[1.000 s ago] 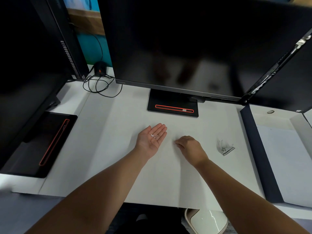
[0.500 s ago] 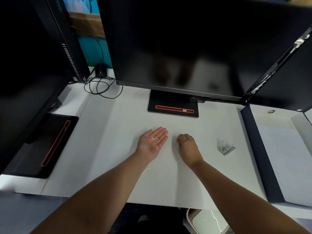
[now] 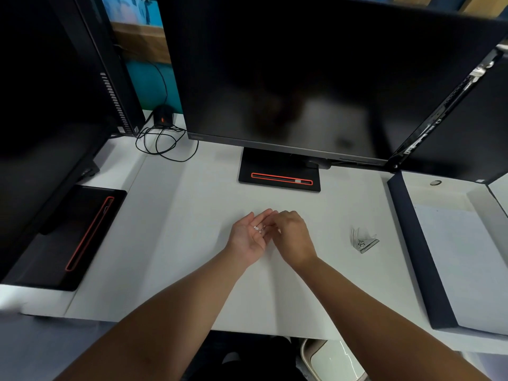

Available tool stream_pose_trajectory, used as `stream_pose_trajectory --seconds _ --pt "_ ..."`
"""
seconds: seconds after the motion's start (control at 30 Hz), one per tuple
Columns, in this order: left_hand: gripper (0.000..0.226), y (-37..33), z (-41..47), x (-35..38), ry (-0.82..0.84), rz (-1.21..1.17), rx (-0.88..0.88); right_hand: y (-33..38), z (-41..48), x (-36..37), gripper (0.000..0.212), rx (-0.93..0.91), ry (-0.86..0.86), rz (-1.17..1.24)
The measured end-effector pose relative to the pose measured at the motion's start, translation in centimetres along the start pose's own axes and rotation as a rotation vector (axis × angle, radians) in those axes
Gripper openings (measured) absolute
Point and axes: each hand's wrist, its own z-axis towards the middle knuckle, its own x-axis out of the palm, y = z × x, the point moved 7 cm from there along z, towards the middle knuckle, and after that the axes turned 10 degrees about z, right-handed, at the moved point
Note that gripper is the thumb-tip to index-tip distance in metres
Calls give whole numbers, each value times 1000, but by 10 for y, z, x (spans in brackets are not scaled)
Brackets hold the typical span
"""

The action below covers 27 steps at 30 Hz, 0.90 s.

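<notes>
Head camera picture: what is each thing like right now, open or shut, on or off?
Left hand: open, palm up.
Small white bits: lying in the left palm.
Right hand: knuckles up, fingertips at the left palm; a pinch cannot be told.
Middle screen: dark, upright on its stand.
Left screen: dark.
Cable: loosely coiled on the desk.
Clear bag: lying on the desk, small metal parts inside.

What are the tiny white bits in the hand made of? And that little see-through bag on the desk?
Tiny white round bits in the open left hand: matte, maybe plastic or rubber; too small to be sure. Small clear bag: thin glossy plastic, see-through with shiny creases.
</notes>
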Motion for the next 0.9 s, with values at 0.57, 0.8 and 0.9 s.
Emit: stream_pose_trajectory --seconds 0.57,0.8,0.9 --pt "39 -11 -2 -11 34 -76 6 -70 -30 -23 16 311 8 -26" --pt "40 -13 -1 -7 50 -90 14 -57 -34 -1 15 204 90 -82" --pt "41 -15 -2 -6 54 -87 19 -61 -29 -5 30 225 25 -99"
